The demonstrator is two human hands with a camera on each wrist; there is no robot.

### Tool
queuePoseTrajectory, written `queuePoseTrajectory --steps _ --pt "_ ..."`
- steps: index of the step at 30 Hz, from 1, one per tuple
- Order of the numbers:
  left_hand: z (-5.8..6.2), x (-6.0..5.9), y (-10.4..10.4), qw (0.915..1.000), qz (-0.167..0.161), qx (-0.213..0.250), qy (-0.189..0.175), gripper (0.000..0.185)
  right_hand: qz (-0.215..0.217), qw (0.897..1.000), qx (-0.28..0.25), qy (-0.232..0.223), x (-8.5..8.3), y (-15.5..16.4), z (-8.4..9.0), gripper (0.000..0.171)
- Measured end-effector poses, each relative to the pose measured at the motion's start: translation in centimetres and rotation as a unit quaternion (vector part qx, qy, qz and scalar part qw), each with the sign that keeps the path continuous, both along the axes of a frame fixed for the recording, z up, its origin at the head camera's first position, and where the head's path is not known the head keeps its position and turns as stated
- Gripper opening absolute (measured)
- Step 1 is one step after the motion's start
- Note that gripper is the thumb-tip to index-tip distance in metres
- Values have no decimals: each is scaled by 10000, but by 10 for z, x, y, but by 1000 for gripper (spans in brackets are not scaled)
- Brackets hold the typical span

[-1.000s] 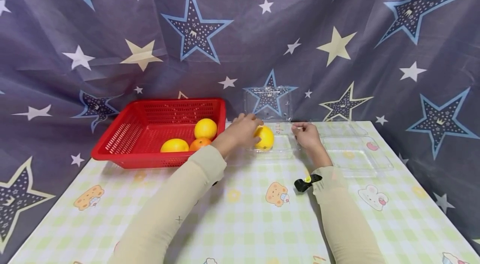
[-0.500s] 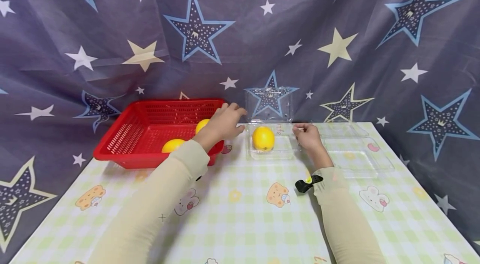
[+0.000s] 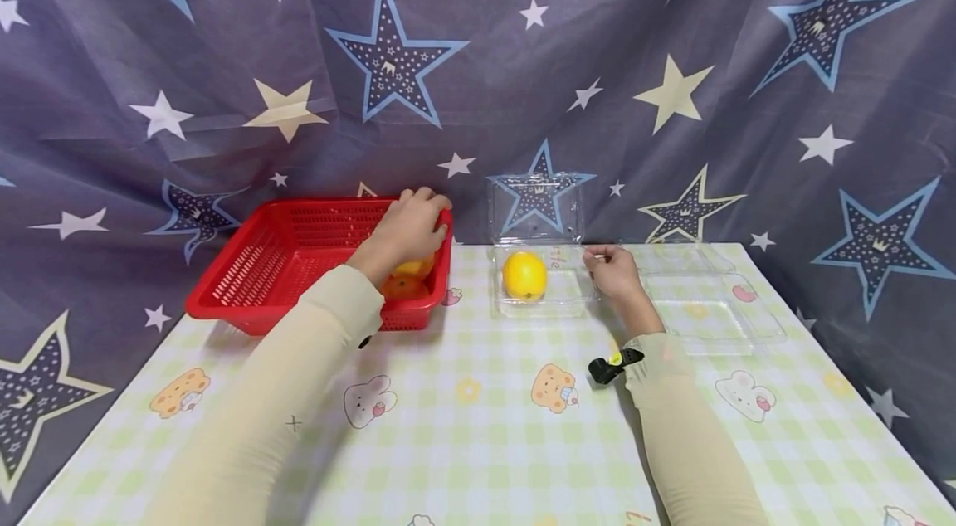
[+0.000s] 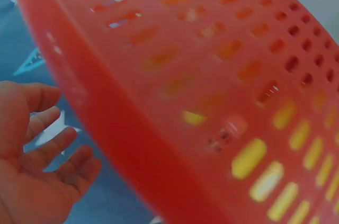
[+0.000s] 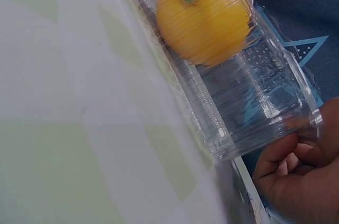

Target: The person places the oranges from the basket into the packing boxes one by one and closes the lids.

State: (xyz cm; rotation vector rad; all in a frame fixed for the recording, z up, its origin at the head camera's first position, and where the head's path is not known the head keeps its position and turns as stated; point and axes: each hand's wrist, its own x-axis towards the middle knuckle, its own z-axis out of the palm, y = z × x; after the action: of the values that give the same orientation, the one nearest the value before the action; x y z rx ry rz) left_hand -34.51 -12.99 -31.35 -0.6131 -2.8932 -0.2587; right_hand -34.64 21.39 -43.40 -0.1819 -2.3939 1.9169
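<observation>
A yellow citrus fruit lies in the clear plastic clamshell box, whose lid stands upright behind it. My right hand pinches the box's right rim; the right wrist view shows the fruit, the box and the hand with fingers curled at the box's corner. My left hand hovers over the right end of the red basket, just above a yellow fruit and an orange one. In the left wrist view, the left hand holds nothing, fingers loosely spread beside the basket wall.
A second clear container lies open at the table's right side. The star-printed cloth hangs close behind the basket and boxes. The checked tablecloth spreads toward me between my forearms.
My left hand let go of the yellow fruit in the clear box and moved left to the basket's right end. The right hand stayed on the box's rim.
</observation>
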Motion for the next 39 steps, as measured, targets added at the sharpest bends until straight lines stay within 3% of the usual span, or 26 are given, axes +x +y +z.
queuePoseTrajectory --steps 10,15,22,30,39 --pt "-15 -7 -21 9989 355 -115 -293 54 17 10000 21 -20 1 2 0 35" --pt "-22 -8 -27 9959 523 -226 -708 64 40 10000 60 9 2 2 0 37" --pt "-30 -11 -28 9868 743 65 -1440 81 81 9999 127 -8 0 2 0 38" --pt "-38 -13 -28 9822 916 -76 -1640 84 101 9999 69 -19 0 2 1 37" --pt "-45 -14 -24 9723 1113 67 -2052 92 74 9999 74 -2 -1 2 1 39"
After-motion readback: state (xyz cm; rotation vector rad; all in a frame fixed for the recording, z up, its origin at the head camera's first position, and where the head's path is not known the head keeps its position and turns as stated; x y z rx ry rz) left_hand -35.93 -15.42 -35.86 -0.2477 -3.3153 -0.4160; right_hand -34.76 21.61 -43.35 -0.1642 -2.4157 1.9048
